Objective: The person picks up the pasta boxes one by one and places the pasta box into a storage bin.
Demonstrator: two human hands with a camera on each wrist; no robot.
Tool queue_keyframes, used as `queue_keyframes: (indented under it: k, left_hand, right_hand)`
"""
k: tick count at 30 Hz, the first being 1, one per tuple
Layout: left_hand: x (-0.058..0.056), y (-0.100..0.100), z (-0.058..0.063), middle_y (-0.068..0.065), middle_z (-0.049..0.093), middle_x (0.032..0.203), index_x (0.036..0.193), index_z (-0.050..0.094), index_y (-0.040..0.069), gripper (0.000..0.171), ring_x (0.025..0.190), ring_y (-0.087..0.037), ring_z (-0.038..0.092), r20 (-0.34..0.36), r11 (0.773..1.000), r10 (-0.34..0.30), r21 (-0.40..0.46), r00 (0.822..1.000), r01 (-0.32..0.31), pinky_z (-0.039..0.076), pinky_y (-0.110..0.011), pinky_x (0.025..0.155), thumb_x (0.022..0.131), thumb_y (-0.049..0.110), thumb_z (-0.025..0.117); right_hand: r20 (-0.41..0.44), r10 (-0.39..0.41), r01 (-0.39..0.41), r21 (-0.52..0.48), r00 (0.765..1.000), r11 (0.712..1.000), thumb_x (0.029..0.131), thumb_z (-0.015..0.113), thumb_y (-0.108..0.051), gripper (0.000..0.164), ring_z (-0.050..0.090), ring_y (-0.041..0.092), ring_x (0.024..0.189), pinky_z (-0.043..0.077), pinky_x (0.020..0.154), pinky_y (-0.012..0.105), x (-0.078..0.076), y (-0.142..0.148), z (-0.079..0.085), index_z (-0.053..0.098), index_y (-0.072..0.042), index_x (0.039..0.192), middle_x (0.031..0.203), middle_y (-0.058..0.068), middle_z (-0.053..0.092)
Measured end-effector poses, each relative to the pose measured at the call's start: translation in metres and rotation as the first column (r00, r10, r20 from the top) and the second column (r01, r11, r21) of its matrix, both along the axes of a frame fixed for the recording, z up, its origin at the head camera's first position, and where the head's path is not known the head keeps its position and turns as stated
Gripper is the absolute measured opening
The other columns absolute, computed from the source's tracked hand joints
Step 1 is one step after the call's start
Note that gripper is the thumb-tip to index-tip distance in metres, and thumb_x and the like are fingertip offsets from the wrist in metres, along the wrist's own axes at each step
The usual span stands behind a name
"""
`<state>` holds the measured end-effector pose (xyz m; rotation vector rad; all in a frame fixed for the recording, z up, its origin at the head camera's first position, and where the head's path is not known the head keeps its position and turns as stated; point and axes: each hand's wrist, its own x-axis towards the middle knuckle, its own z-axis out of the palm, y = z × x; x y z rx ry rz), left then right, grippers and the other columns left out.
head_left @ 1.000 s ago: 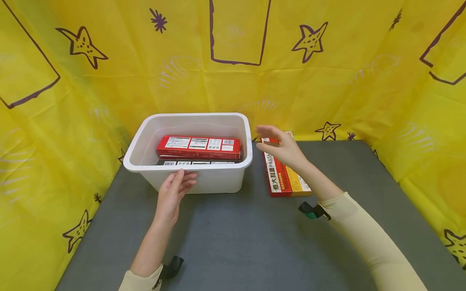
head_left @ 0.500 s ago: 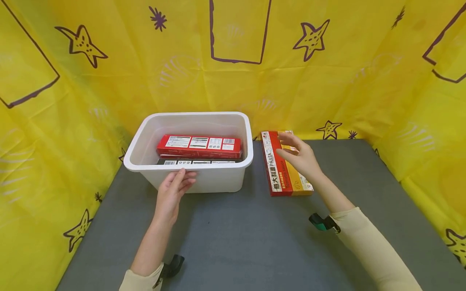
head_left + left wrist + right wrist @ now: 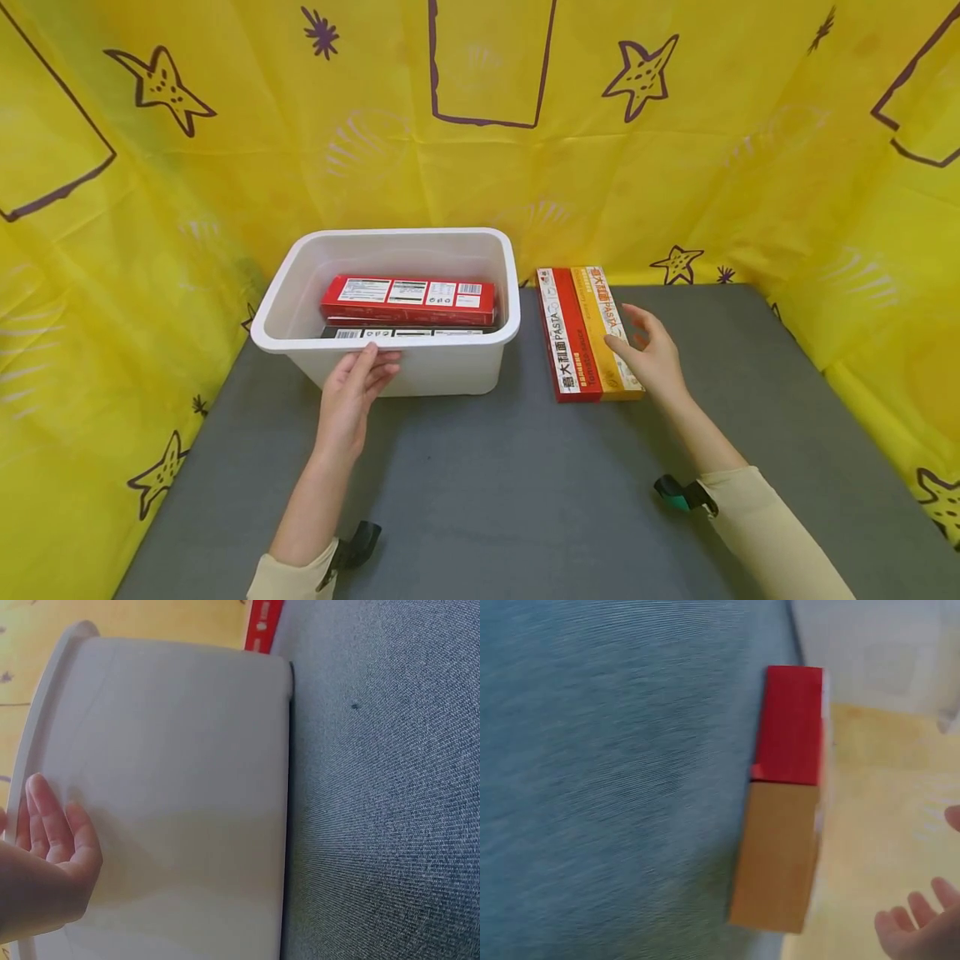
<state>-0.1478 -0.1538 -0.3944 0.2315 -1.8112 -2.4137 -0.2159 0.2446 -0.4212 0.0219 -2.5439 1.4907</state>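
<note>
My left hand (image 3: pixel 351 392) holds the near rim of a white plastic bin (image 3: pixel 442 371), thumb at the rim's top and fingers loosely bent below it. The left wrist view shows these fingers (image 3: pixel 84 834) against the bin's outer wall. Over the right side of a pair of flat pasta boxes hovers my right hand (image 3: pixel 654 360), fingers and thumb spread apart with nothing between them. A red pasta box (image 3: pixel 573 333) and a yellow-orange pasta box (image 3: pixel 592 308) lie side by side, right of the bin. The right wrist view shows their ends, with the right hand (image 3: pixel 930 930) beyond.
Inside the bin lie a red box (image 3: pixel 408 312) with white label panels and a dark box (image 3: pixel 412 333) nearer the front wall. A grey cloth-covered table (image 3: pixel 480 500) bears everything. Yellow patterned curtain (image 3: pixel 480 175) encloses the back and sides.
My right hand has moved rightward and nearer to me, from beside the bin's right rim, across the pasta boxes to their right edge. The left hand and bin have stayed put.
</note>
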Motion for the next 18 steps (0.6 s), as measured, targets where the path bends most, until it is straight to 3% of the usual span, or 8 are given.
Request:
queue_keyframes:
  k: [18]
  left_hand:
    - [-0.001,0.002,-0.004,0.002,0.073,0.091,0.109,0.059,0.004,0.028,0.083,-0.013,0.067,-0.023,1.000,0.008,-0.003,1.000,-0.008,0.052,-0.027,0.089,0.100,0.031,0.056]
  right_hand:
    - [0.178,0.050,-0.072,0.120,0.983,0.990,0.088,0.070,-0.025,0.082,0.030,0.047,0.134,0.034,0.105,0.058,0.008,0.017,-0.026,0.024,0.002,0.150,0.147,0.031,0.028]
